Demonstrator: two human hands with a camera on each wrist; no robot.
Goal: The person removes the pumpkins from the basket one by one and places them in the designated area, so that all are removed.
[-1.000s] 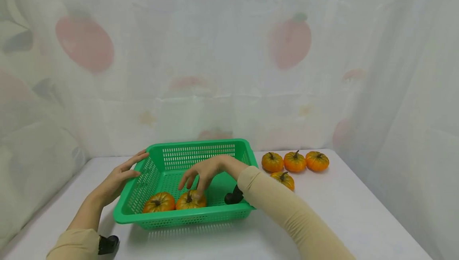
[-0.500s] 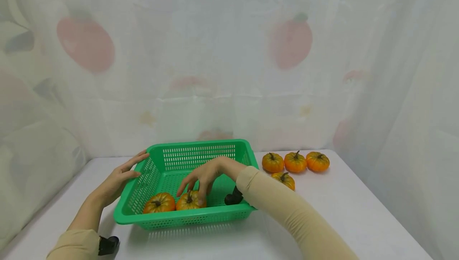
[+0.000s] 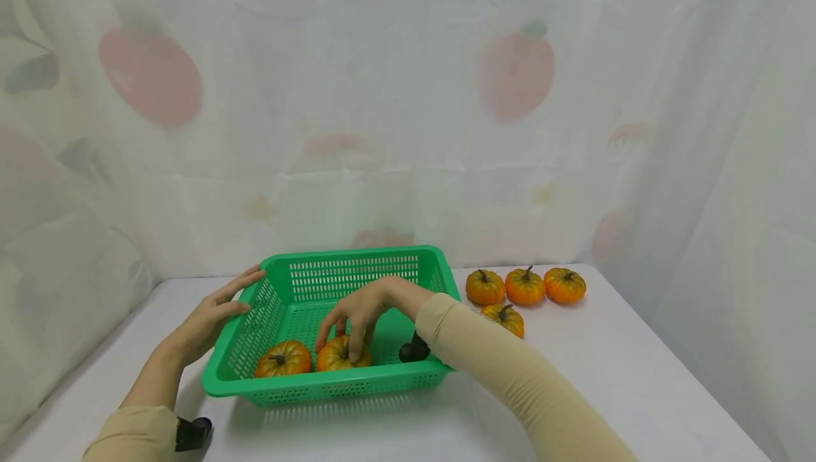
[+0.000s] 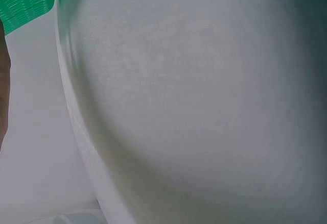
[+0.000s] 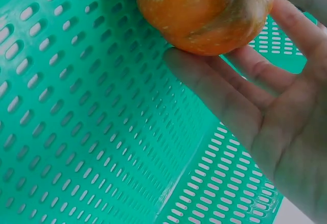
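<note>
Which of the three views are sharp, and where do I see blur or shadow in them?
Head view: evenly lit and fairly sharp; the green basket casts a soft shadow on the table, and the curtain print looks hazy. Left wrist view: almost all a blurred grey-white surface with dark corners. Right wrist view: very close, so the pumpkin and the right hand look soft.

bare hands (image 3: 357, 310), long beige sleeves (image 3: 510, 377), small black wrist-worn cameras (image 3: 191, 434)
</note>
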